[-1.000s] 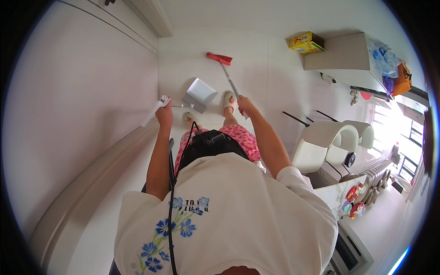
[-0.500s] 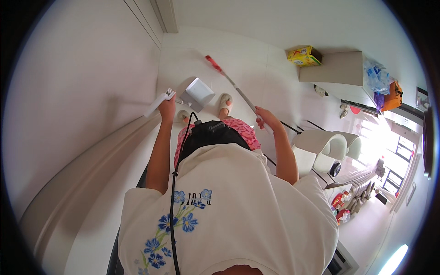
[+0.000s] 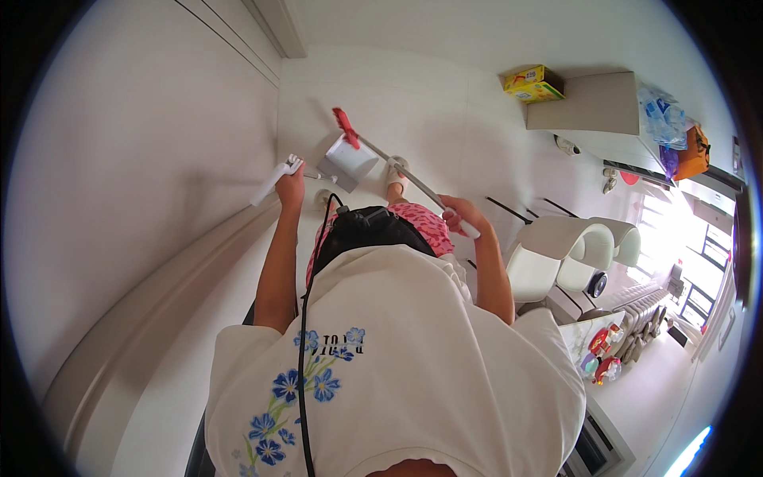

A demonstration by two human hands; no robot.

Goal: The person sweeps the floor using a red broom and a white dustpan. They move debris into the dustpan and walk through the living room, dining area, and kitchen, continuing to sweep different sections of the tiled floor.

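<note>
My left hand (image 3: 291,189) is closed around the white handle of a long-handled dustpan (image 3: 350,164). The dustpan's white and grey pan rests on the pale floor just ahead of my feet. In my right hand (image 3: 466,215) is the grey and white stick of a broom (image 3: 420,186), which slants forward and left. Its red head (image 3: 343,127) is at the far edge of the pan, partly overlapping it in view; whether they touch I cannot tell. One slippered foot (image 3: 397,176) stands right of the pan.
A wall (image 3: 135,119) runs close along my left. At far right stand a white cabinet (image 3: 584,102) with a yellow box (image 3: 534,84) beside it and bags on its end. White chairs (image 3: 548,258) with dark legs are to my right, near a table (image 3: 584,334) holding red items.
The broom's red head has moved left and nearer, from the floor beyond the dustpan to the pan's far edge. The furniture on the right has shifted slightly rightward in view.
</note>
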